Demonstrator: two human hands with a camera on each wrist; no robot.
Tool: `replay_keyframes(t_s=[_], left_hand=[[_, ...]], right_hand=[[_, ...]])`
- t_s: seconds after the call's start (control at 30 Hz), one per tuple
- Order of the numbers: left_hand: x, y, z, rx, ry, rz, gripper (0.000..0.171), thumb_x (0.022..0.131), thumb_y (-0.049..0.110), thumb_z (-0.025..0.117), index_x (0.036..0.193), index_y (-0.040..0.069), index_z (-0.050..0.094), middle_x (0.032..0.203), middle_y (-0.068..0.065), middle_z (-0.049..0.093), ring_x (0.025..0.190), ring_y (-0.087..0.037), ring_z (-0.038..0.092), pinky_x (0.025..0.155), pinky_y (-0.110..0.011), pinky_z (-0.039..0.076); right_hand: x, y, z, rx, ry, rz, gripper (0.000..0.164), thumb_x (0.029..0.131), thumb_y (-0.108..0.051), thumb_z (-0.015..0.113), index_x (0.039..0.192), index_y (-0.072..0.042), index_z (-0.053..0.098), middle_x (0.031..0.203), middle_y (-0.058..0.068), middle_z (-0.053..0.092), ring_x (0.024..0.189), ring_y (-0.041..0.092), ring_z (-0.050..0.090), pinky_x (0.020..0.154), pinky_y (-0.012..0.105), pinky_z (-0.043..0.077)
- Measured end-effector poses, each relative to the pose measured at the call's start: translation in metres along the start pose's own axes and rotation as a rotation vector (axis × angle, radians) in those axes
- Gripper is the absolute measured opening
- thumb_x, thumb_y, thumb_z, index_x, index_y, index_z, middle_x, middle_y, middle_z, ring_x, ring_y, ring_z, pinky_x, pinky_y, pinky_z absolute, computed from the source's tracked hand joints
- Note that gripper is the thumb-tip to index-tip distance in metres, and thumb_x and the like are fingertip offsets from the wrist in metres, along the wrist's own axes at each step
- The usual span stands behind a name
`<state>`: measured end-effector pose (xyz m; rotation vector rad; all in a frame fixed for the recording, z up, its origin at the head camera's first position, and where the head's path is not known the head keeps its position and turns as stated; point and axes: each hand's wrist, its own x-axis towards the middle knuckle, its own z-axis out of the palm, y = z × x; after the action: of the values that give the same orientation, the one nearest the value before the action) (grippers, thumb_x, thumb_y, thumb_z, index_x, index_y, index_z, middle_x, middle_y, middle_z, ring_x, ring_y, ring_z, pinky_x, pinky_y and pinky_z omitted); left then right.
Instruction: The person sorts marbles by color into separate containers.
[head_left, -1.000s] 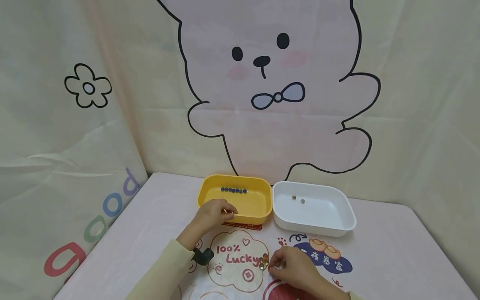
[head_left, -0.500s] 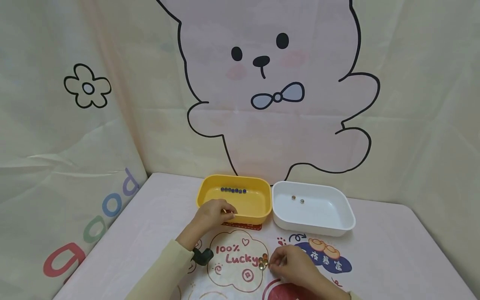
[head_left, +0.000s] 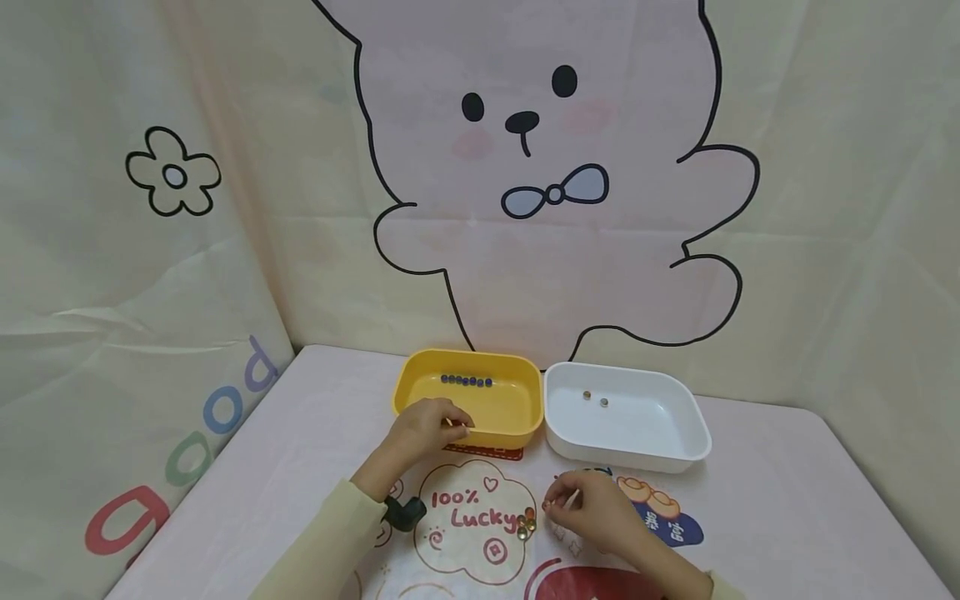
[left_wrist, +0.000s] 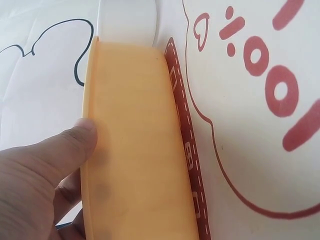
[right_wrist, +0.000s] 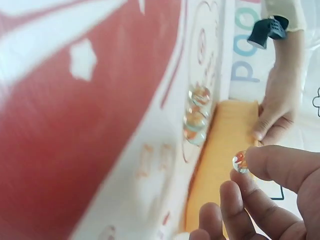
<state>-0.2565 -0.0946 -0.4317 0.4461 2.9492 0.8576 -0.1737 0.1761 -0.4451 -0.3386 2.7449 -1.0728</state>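
Observation:
My left hand [head_left: 431, 427] grips the near left rim of the yellow tray [left_wrist: 135, 130], thumb on the outside and fingers over the inside. A row of several dark blue marbles [head_left: 467, 381] lies along the back of that tray. Between thumb and forefinger, my right hand [head_left: 588, 508] pinches a clear marble [right_wrist: 240, 162] with orange and white swirls, held up over the table in front of the trays. Just left of this hand, a small cluster of clear and amber marbles [head_left: 527, 525] sits on the printed cloth.
Right beside the yellow tray stands a white tray [head_left: 630, 454] with two marbles [head_left: 596, 399] in it. Behind both trays hangs a backdrop cloth [head_left: 555, 275] with a bear drawing. A dark wrist camera [head_left: 405, 513] is strapped to the left wrist.
My right hand has lifted up from beside the marble cluster and moved slightly away toward the trays, carrying a marble. The left hand stays on the yellow tray's rim.

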Motion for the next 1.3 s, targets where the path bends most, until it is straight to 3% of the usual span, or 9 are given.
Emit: replay_keyframes(t_s=[0.8, 1.0, 1.3], left_hand=[[-0.001, -0.003, 0.001, -0.001, 0.011, 0.028, 0.011, 0.087, 0.03, 0.071, 0.095, 0.025, 0.076, 0.086, 0.012, 0.065, 0.079, -0.009, 0.053, 0.076, -0.027, 0.048], [0.0, -0.003, 0.001, -0.005, 0.01, 0.015, 0.012, 0.087, 0.03, 0.071, 0.096, 0.025, 0.076, 0.086, 0.012, 0.065, 0.08, -0.01, 0.053, 0.077, -0.027, 0.048], [0.0, -0.002, 0.002, -0.005, 0.001, -0.002, 0.013, 0.086, 0.031, 0.071, 0.097, 0.025, 0.076, 0.086, 0.011, 0.064, 0.081, -0.011, 0.053, 0.079, -0.028, 0.048]], right_hand=[[0.017, -0.009, -0.043, 0.002, 0.084, -0.1, 0.007, 0.082, -0.019, 0.075, 0.087, -0.018, 0.072, 0.077, -0.007, 0.065, 0.068, 0.011, 0.055, 0.057, 0.021, 0.05], [0.025, -0.006, -0.055, -0.019, 0.124, -0.079, 0.007, 0.082, -0.02, 0.076, 0.087, -0.019, 0.072, 0.08, -0.005, 0.065, 0.072, 0.013, 0.056, 0.06, 0.021, 0.05], [0.039, 0.006, -0.077, -0.085, 0.163, -0.145, 0.007, 0.084, -0.019, 0.073, 0.09, -0.018, 0.072, 0.083, -0.004, 0.066, 0.076, 0.013, 0.058, 0.061, 0.021, 0.05]])
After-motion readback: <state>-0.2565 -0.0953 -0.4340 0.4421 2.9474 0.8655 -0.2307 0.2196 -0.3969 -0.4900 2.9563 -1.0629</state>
